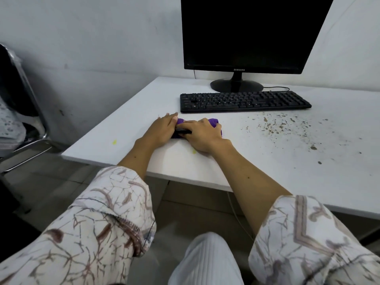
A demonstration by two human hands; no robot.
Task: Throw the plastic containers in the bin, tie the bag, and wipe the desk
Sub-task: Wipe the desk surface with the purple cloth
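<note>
A purple cloth (213,121) lies bunched on the white desk (127,128), just in front of the keyboard. My left hand (162,128) lies on its left end with fingers fairly straight. My right hand (202,135) covers its right part, fingers laid flat over it and pointing left. Most of the cloth is hidden under both hands. Brown specks and crumbs (283,126) are scattered over the desk to the right of my hands. Two small yellow spots (114,142) mark the near left part of the desk. No plastic containers or bin show.
A black keyboard (244,101) and a dark monitor (250,33) stand at the back of the desk against the white wall. A black metal-framed chair (18,95) stands at the far left on the tiled floor. My knee (207,258) is below the desk edge.
</note>
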